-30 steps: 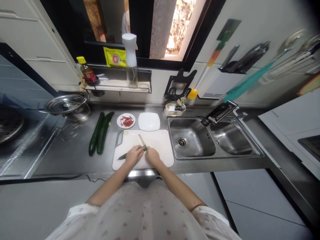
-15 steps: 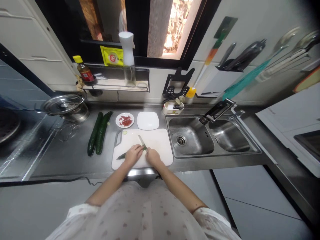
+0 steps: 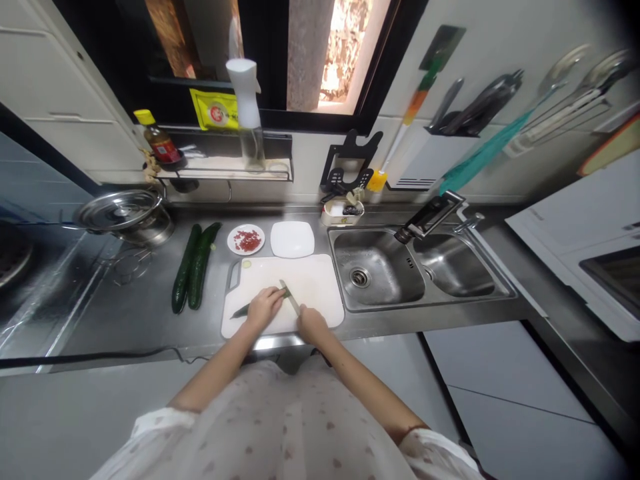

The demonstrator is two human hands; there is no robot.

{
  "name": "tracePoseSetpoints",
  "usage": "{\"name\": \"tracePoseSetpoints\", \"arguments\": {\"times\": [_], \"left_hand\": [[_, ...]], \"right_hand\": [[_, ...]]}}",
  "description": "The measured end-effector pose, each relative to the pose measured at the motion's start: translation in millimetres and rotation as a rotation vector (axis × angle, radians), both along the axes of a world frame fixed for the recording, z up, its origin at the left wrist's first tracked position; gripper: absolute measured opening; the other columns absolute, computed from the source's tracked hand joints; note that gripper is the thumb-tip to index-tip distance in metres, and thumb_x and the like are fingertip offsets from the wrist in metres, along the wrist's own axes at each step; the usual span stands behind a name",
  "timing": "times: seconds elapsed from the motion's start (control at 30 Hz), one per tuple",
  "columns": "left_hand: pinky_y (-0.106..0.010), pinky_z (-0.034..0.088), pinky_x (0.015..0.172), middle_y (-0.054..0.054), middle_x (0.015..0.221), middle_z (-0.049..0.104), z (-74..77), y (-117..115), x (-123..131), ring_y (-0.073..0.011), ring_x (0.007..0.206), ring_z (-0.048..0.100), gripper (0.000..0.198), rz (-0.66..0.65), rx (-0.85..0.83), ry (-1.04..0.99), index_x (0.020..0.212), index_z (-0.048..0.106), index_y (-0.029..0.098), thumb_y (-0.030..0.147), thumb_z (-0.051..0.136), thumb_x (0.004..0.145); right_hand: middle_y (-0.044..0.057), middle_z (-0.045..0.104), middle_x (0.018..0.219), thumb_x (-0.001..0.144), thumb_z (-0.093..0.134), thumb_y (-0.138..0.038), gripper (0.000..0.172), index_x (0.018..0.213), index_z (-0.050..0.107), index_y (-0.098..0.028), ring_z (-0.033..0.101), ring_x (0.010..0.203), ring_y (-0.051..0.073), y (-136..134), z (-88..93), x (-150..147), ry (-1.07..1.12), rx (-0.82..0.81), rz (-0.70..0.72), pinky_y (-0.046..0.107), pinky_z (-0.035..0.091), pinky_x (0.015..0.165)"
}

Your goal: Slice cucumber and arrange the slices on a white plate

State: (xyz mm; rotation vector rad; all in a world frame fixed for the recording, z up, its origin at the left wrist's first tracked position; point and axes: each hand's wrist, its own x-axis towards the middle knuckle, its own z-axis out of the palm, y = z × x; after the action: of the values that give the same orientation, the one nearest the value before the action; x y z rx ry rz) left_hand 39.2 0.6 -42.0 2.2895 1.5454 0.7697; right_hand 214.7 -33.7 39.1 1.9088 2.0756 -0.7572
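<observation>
A white cutting board [image 3: 320, 280] lies on the steel counter in front of me. My left hand [image 3: 265, 308] presses a dark green cucumber piece [image 3: 242, 311] onto the board, its tapered end pointing left. In my right hand [image 3: 312, 325] is the handle of a small knife [image 3: 290, 297], whose blade slants up and left across the cucumber's right end, close to my left fingertips. A pale round slice [image 3: 247, 265] rests at the board's upper left corner.
Two whole cucumbers [image 3: 201, 267] lie left of the board. Behind it are a small plate of red pieces [image 3: 246, 240] and a white square plate [image 3: 293, 240]. A steel sink [image 3: 380, 267] is at the right, a lidded pot [image 3: 145, 223] at the left.
My right hand has moved slightly right and down with the knife, and more of the blade shows between my hands. My left hand still holds the cucumber piece. The whole view has shifted slightly.
</observation>
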Motion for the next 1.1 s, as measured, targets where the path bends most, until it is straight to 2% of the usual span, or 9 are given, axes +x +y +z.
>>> {"name": "tracePoseSetpoints", "arguments": {"times": [0.4,0.73,0.97,1.1], "left_hand": [[-0.028,0.05,0.081,-0.004,0.104,0.066,2.0,-0.6,1.2,-0.0166,0.094,0.06,0.026,0.023,-0.004,-0.01,0.114,0.068,0.026,0.025,0.055,0.091],[-0.03,0.048,0.082,-0.004,0.098,0.067,9.1,0.7,3.1,-0.0176,0.092,0.06,0.027,0.024,-0.059,-0.016,0.112,0.068,0.026,0.022,0.054,0.09],[-0.033,0.047,0.084,-0.006,0.103,0.067,15.9,-0.7,2.1,-0.0212,0.097,0.06,0.031,0.074,-0.099,0.017,0.119,0.062,0.024,0.028,0.057,0.089],[-0.033,0.047,0.084,-0.006,0.104,0.067,17.2,-2.4,-0.6,-0.0219,0.097,0.06,0.032,0.093,-0.082,0.007,0.119,0.062,0.024,0.032,0.057,0.089]], "right_hand": [[0.017,0.067,0.104,0.091,0.041,-0.012,0.029,0.116,0.055,-0.011,0.064,0.099,0.024,-18.4,12.1,10.7,-0.027,-0.092,-0.02,0.028,0.043,0.075],[0.015,0.068,0.103,0.091,0.043,-0.013,0.026,0.113,0.057,-0.013,0.064,0.097,0.022,-18.7,27.8,21.2,-0.021,-0.109,0.008,0.028,0.042,0.075],[0.014,0.066,0.101,0.095,0.037,-0.019,0.032,0.119,0.058,-0.017,0.064,0.095,0.023,-4.0,31.6,31.5,-0.118,-0.036,-0.036,0.03,0.043,0.075],[0.012,0.052,0.119,0.095,0.035,-0.019,0.04,0.131,0.051,-0.029,0.065,0.086,0.019,1.5,30.3,35.0,-0.185,0.091,-0.047,0.029,0.044,0.073]]}}
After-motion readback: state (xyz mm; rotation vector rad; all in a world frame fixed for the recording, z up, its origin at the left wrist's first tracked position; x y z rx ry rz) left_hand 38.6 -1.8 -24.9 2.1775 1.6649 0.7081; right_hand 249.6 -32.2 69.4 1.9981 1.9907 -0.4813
